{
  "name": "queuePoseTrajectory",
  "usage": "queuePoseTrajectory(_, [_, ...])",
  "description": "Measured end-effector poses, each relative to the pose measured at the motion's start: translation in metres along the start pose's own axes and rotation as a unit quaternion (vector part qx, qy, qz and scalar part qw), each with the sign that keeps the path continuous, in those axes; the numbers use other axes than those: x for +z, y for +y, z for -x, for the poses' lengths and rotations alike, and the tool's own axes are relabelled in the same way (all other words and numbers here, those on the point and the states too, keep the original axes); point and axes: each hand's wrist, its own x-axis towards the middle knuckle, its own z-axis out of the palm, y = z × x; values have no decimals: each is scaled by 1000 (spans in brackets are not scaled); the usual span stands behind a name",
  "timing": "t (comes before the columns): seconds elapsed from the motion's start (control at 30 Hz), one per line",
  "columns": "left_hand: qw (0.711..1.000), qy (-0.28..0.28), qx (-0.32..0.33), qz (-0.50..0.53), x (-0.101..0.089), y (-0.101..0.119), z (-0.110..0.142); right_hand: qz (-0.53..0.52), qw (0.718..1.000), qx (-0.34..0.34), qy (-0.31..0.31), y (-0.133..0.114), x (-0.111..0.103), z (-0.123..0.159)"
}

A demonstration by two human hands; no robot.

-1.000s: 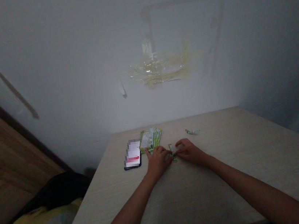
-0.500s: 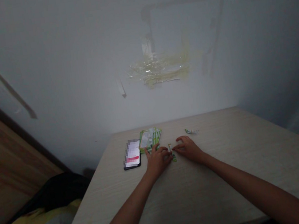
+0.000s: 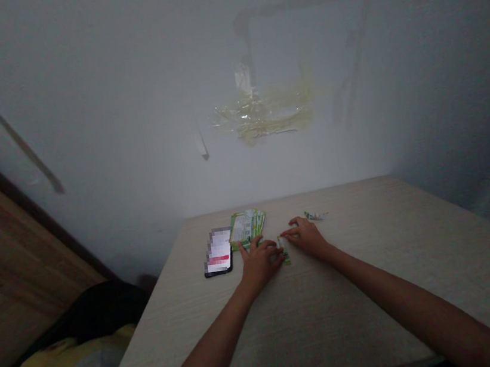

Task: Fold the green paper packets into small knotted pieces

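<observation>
Left hand (image 3: 259,264) and right hand (image 3: 308,239) both palm-down at the desk (image 3: 361,312), fingers loosely bent, meeting at a small strip between them. Neither is clenched; can't tell whether either actually pinches the strip or just presses on it.

Large to small: pale wall (image 3: 126,103) behind, with clear tape (image 3: 263,112) stuck on it. Desk runs up to the wall. On its far left side, a fanned stack of green-and-white packets (image 3: 245,225); left hand's fingertips are at its near edge, touch unclear. Phone (image 3: 219,254) just left of the stack, screen lit. Crumpled wrapper (image 3: 316,216) far side, just beyond the right hand.

Smallest: the green-and-white strip (image 3: 287,258). Key relation: long axis runs near-far, near end slightly right. It sits right of the left hand, left of the right hand. Left is nearer, fingers over its left edge; right fingertips at its far end.

Hard to read: strip partly covered by fingers, thumb contact unclear, packet print too small, phone screen pixelated, forearms cut off at the bottom.
</observation>
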Motion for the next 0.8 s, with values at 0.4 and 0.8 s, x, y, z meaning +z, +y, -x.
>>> queuePoseTrajectory(0.4, [1000, 8, -1, 15, 2, 0, 2, -149, 989, -21, 13, 26, 6, -2])
queuePoseTrajectory(0.8, [1000, 20, -1, 4, 3, -1, 3, -114, 993, -29, -22, 8, 11, -1])
